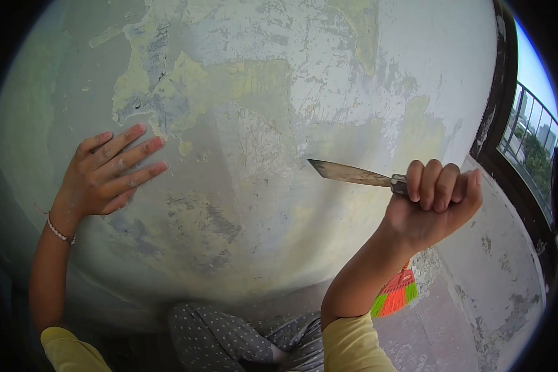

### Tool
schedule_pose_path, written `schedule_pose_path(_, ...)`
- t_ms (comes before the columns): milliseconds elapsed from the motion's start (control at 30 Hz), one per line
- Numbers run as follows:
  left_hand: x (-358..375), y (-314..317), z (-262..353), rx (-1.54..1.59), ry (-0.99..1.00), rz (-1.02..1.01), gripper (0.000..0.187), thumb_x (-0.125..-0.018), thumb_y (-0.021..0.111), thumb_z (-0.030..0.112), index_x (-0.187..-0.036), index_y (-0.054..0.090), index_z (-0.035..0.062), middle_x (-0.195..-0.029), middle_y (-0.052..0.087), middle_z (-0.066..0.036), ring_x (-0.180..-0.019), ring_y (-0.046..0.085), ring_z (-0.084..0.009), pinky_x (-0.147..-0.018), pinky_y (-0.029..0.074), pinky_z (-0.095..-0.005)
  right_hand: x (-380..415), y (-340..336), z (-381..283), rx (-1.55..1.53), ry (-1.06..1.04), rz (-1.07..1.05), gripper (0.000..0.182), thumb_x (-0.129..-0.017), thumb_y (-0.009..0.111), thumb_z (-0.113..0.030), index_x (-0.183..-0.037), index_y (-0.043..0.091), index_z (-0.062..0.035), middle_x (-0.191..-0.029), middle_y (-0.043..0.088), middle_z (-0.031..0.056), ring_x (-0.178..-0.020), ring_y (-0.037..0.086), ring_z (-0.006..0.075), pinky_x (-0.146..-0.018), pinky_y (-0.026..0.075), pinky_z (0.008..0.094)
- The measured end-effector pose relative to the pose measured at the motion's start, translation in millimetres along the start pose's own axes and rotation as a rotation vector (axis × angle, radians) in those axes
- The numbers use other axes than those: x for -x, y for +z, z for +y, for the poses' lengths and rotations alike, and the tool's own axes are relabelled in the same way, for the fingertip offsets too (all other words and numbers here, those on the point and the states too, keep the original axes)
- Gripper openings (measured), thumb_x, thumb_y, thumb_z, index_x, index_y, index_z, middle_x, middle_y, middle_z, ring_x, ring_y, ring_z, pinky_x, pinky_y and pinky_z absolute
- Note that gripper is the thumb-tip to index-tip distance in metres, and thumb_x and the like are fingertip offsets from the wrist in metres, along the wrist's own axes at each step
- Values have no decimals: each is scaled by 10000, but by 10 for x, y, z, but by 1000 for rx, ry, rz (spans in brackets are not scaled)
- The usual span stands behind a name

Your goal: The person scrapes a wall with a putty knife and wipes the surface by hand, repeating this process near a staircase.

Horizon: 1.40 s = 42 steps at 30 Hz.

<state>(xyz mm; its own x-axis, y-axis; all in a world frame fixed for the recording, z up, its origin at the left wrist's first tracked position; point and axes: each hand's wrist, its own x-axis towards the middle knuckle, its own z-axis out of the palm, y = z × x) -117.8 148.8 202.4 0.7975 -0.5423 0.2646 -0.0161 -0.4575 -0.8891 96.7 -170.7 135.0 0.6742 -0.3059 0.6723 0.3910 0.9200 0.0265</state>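
Note:
My right hand [437,195] is closed in a fist round the handle of a knife [353,175]. Its brown-stained blade points left, ending in a dark slanted tip in front of the wall. Most of the handle is hidden in my fingers. To the left, my left hand [115,170] lies with fingers spread against the wall [254,142], holding nothing. The fingertips are just below a peeled patch with a ragged paint edge [152,118]. Patches of white, grey and pale yellow show across the wall, with scrape marks in many places.
A broom [395,291] with red, orange and green bristles stands on the floor behind my right forearm. At the right is a dark-framed window [502,142] with a railing outside. My legs in dotted trousers [223,338] are folded close below the wall.

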Motion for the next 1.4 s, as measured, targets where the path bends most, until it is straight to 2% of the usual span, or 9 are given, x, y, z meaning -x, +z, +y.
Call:
schedule_pose_path(133, -7, -4, 3, -3, 0, 2, 527, -738, 569, 156, -1233, 590, 336, -1403, 477, 75, -1337, 382, -150, -1116, 217, -332, 112, -41, 272, 143, -4, 92, 387, -948, 426, -235, -587, 315, -151, -431, 233, -44, -350, 212, 88, -348, 224, 260)
schedule_pose_path(233, 4, 9, 5, -3, -3, 6, 518, -739, 568, 152, -1223, 598, 335, -1396, 484, 75, -1336, 383, -150, -1115, 218, -334, 442, 2, 750, 37, 407, 55, 361, -928, 537, -156, -647, 318, -94, -431, 278, 4, -357, 231, 97, -363, 241, 268)
schedule_pose_path(433, 16, -8, -12, -2, 11, -5, 519, -744, 562, 146, -1226, 596, 335, -1395, 485, 74, -1335, 384, -151, -1116, 219, -337, 142, -100, 195, -3, 1, 163, 398, -950, 426, -237, -604, 255, -138, -436, 228, -20, -346, 228, 85, -338, 244, 248)
schedule_pose_path(767, 22, 27, -3, -19, 8, 18, 520, -747, 548, 140, -1227, 595, 335, -1391, 488, 73, -1329, 394, -154, -1120, 216, -334, 44, -172, -113, -20, -115, -34, 397, -956, 398, -245, -590, 264, -170, -433, 250, -41, -346, 221, 69, -322, 237, 229)
schedule_pose_path(967, 19, 25, -2, -7, 0, 21, 516, -748, 538, 132, -1220, 600, 331, -1381, 500, 70, -1325, 399, -156, -1117, 222, -333, 315, 76, 271, 334, -59, -138, 395, -960, 414, -259, -616, 255, -151, -445, 256, -18, -350, 213, 81, -337, 238, 238)
schedule_pose_path(1100, 27, 33, -5, 2, 3, 31, 519, -747, 531, 123, -1220, 601, 326, -1380, 501, 69, -1321, 404, -156, -1117, 223, -332, 87, -82, -127, 230, -258, 33, 401, -961, 387, -269, -606, 239, -157, -437, 253, -45, -343, 193, 54, -317, 232, 219)
schedule_pose_path(1233, 35, 44, 2, 6, -1, 33, 518, -747, 532, 120, -1217, 603, 326, -1380, 501, 70, -1320, 406, -157, -1115, 226, -332, 310, -38, 432, 234, 20, -9, 392, -947, 474, -194, -613, 279, -126, -438, 278, -31, -347, 242, 82, -331, 249, 245)
schedule_pose_path(1300, 31, 33, -2, -17, 8, 33, 509, -753, 528, 123, -1213, 605, 329, -1377, 502, 75, -1316, 408, -151, -1112, 232, -330, 580, 103, 763, 176, 456, 39, 376, -941, 476, -138, -617, 289, -113, -431, 288, -11, -344, 250, 96, -324, 245, 269)
schedule_pose_path(1400, 49, 34, 1, -16, 24, 34, 504, -757, 526, 129, -1213, 604, 330, -1375, 503, 80, -1312, 410, -143, -1110, 236, -330, 548, 123, 507, 185, 161, -27, 374, -944, 448, -126, -615, 269, -117, -423, 293, -2, -335, 247, 93, -307, 244, 266)
